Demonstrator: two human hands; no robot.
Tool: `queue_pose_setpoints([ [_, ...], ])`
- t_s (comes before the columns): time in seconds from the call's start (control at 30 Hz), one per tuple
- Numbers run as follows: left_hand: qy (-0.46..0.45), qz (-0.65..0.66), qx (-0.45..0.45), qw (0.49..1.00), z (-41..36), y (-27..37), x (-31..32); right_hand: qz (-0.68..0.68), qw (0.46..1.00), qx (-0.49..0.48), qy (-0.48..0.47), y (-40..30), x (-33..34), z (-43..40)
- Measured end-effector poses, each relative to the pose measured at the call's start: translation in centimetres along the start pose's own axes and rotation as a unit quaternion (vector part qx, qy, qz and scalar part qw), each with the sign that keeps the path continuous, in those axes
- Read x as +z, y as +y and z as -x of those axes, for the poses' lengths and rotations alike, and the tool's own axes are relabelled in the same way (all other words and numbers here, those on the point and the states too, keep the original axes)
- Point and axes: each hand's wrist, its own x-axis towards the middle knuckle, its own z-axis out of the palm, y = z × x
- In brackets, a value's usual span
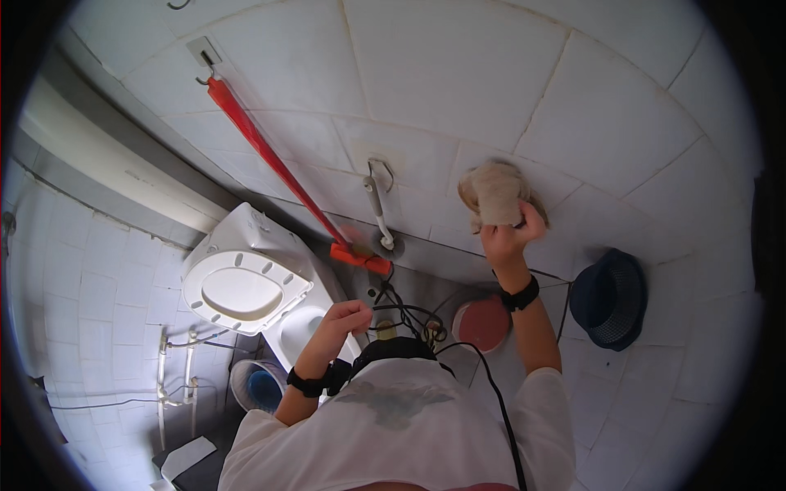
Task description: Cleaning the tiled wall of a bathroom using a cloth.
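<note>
My right hand (513, 236) grips the lower edge of a beige cloth (498, 193), which lies against the white tiled wall (454, 73). Part of the cloth is bunched over a darker, brownish part behind it. My left hand (349, 319) is held low in front of my body, its fingers curled near several black cables (402, 304); whether it touches them I cannot tell. Left of the cloth, a toilet brush (376, 208) with a grey and white handle hangs from a wall hook. To the right of my right forearm is a dark blue plastic basket (611, 301) at the wall.
A red-handled broom or squeegee (270, 156) hangs on a hook at the left. The white toilet (245, 291) has its seat raised. Pipes (163, 368) and a bucket (258, 383) are at lower left. A pink round basin or lid (481, 324) is on the floor.
</note>
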Motion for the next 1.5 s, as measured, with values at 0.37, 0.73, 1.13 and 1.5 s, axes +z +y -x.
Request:
queue_pose_setpoints([
  [0.37,0.073,0.004,-0.036,0.997,1.2,-1.5,-0.9,0.065,0.884,-0.135,-0.442,3.6,3.4,20.1],
  [0.73,0.049,-0.013,-0.033,0.998,-0.7,-0.6,-0.7,0.059,0.988,0.043,-0.138,1.6,-1.3,8.0],
  [1.13,-0.001,-0.028,-0.052,0.998,-2.2,-0.5,0.5,-0.037,0.955,0.089,-0.282,4.1,-1.9,9.0],
  [1.5,-0.01,-0.034,-0.062,0.997,-1.9,-0.8,0.9,0.045,0.971,0.227,-0.066,3.2,-2.5,10.6],
])
